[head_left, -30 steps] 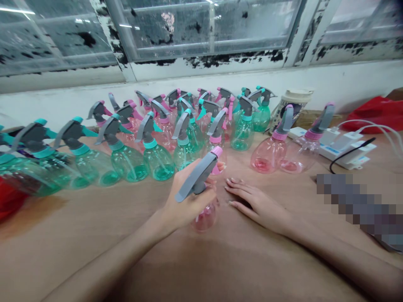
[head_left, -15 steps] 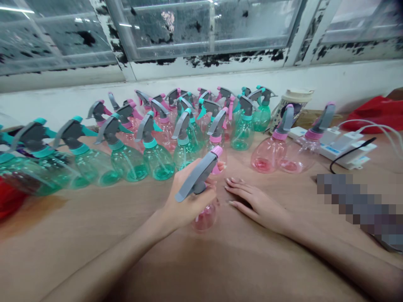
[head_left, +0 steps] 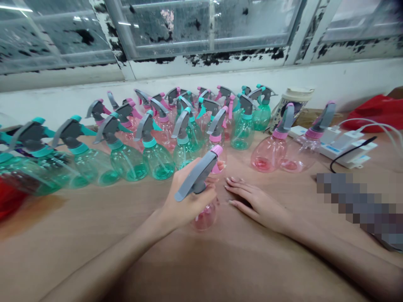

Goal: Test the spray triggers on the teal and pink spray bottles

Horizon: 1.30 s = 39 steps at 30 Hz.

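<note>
My left hand is wrapped round the neck of a pink spray bottle that stands on the wooden table. The bottle's grey sprayer head with a pink nozzle rises above my fingers and points away to the right. Part of its neck is hidden by the hand. My right hand lies palm down on the table just right of the bottle, fingers stretched and apart from it. Right behind the held bottle stands another pink spray bottle.
A row of green spray bottles runs along the left, with more pink and green ones behind. Two pink bottles stand at right, near a paper cup and a power strip. Red bags lie at both sides.
</note>
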Each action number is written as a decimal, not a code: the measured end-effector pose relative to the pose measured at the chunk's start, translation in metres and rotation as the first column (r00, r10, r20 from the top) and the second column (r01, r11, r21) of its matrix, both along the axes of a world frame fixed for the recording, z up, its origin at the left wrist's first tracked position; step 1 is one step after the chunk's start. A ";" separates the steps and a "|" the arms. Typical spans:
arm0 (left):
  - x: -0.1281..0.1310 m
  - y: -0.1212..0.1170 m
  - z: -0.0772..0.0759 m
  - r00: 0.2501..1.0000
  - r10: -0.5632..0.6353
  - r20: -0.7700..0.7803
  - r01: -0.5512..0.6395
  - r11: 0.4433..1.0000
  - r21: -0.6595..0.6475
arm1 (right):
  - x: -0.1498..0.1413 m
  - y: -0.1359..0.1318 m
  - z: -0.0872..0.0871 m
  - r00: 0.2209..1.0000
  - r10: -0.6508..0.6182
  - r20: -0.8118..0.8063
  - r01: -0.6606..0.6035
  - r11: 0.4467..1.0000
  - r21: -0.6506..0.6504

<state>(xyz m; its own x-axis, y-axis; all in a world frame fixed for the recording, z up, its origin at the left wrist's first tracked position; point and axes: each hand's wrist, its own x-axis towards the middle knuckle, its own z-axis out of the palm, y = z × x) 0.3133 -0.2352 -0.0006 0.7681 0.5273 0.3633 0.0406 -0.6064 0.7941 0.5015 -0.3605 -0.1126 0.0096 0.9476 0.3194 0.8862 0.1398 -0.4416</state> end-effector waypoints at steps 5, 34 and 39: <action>0.001 -0.001 0.005 0.998 -0.053 0.020 0.054 0.998 -0.023 | 0.000 0.000 0.001 1.000 0.005 0.010 -0.005 1.000 -0.010; 0.000 -0.004 0.004 0.999 -0.037 0.009 0.037 0.999 -0.003 | 0.000 -0.001 0.004 0.999 -0.004 0.033 0.005 1.000 -0.026; 0.000 -0.004 0.002 1.000 -0.013 -0.013 0.013 0.999 0.036 | 0.000 0.000 0.003 0.999 0.000 0.037 0.001 1.000 -0.025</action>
